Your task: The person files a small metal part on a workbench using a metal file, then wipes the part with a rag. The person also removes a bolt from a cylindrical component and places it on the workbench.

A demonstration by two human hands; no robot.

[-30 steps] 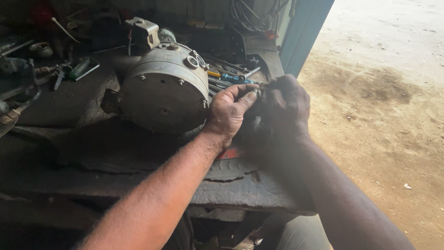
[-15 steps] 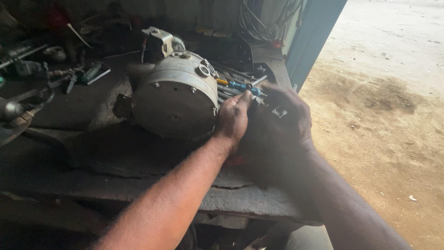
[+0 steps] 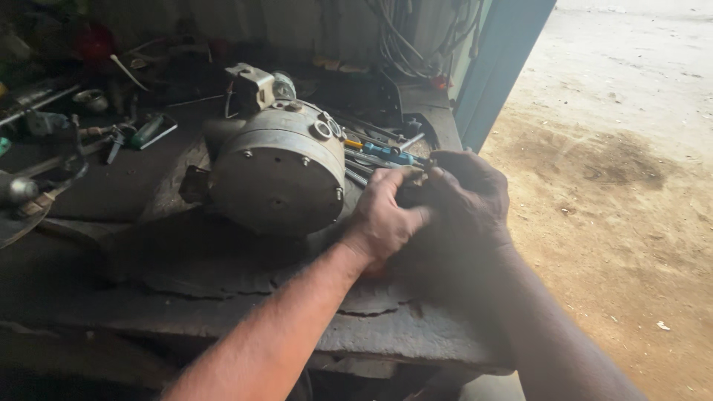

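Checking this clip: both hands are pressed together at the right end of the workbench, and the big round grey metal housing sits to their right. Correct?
Not quite. The head view shows the round grey metal housing to the left of the hands, not the right. The left hand and right hand do meet at the right end of the workbench, next to a pile of screwdrivers.

No package, label, sign or screen can be seen anywhere in this view. The things on the workbench and the wall behind it carry no visible sticker or printed surface, and some small items at the far left are too dark and blurred to tell what they are.
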